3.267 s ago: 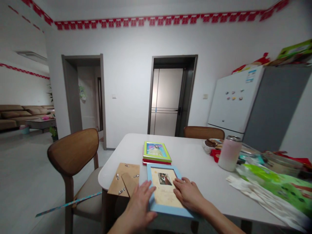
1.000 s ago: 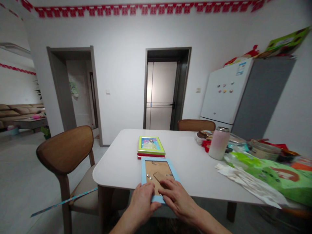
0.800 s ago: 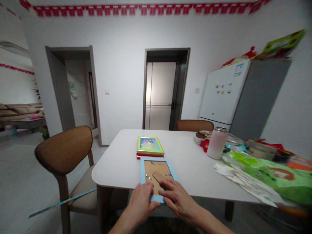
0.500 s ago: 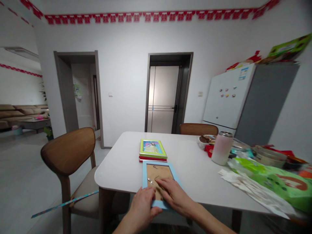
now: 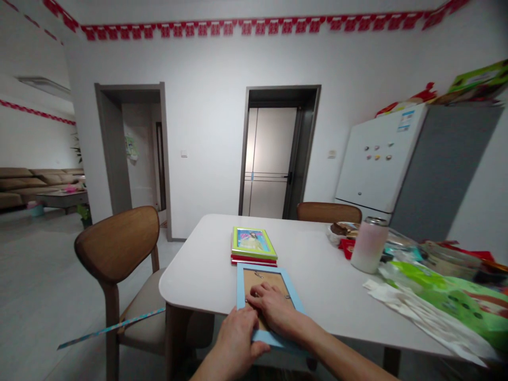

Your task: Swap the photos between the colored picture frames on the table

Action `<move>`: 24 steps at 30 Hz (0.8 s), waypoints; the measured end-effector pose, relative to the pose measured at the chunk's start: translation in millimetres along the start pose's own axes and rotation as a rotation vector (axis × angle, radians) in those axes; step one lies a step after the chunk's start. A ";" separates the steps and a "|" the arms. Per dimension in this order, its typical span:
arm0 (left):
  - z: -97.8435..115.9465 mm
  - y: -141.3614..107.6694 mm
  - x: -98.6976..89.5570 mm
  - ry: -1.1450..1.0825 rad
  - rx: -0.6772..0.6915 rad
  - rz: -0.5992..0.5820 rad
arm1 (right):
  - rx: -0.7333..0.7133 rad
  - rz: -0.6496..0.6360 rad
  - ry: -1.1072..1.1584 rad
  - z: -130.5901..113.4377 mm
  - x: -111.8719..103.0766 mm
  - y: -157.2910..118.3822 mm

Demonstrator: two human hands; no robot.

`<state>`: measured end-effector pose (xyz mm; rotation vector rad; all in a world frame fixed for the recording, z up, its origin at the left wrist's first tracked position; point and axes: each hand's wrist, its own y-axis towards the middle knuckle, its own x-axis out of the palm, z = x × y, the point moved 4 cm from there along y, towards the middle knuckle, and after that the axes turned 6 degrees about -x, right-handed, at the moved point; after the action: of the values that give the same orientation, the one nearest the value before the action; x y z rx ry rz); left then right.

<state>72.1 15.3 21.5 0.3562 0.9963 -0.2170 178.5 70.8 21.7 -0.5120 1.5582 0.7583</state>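
Observation:
A light-blue picture frame (image 5: 297, 299) lies face down at the table's near edge, its brown backing board (image 5: 273, 278) facing up. Small metal clips sit on the backing; one clip (image 5: 259, 275) shows near the top. My left hand (image 5: 238, 333) grips the frame's lower left corner, thumb along the near edge. Curled over the backing, my right hand (image 5: 273, 307) has its fingertips at the metal clip on the left side, which they mostly cover. Just beyond lies a stack of picture frames, a green frame (image 5: 254, 254) with a picture on top of a red one (image 5: 254, 260).
On the right of the white table (image 5: 194, 264) stand a pink-and-white bottle (image 5: 370, 246), a green packet (image 5: 448, 296), white cloth or tissue (image 5: 420, 312) and bowls. Wooden chairs stand at the left (image 5: 119, 243) and far side (image 5: 329, 211). A patterned strip (image 5: 111, 328) crosses the left chair.
My right hand has shifted left across the backing, its fingers curling over the left clip. My left hand keeps its grip on the frame. The view has turned slightly left.

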 end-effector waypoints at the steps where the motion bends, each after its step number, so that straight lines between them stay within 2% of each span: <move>1: 0.4 -0.8 -0.7 -0.002 0.002 -0.003 | -0.010 -0.005 -0.010 -0.6 -0.1 -0.1; 7: 1.6 -0.6 -1.4 0.018 -0.025 -0.021 | -0.064 0.017 0.002 -1.1 -0.4 -0.1; 12: 2.5 -1.6 -0.3 0.006 -0.011 -0.030 | -0.005 0.116 0.127 5.4 -2.0 3.5; 14: 2.0 -2.1 -0.3 0.013 -0.022 -0.032 | 0.072 0.165 0.176 14.8 -2.4 8.1; 18: 2.1 -2.0 -1.7 0.014 -0.035 -0.034 | 0.357 0.237 0.216 48.2 2.1 18.6; 24: 5.0 -2.9 -3.3 0.006 -0.036 -0.050 | 0.530 0.253 0.200 81.4 16.9 34.1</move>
<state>73.2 10.8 26.2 0.2989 1.0144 -0.2432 208.3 154.7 9.5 0.0025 1.9487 0.4572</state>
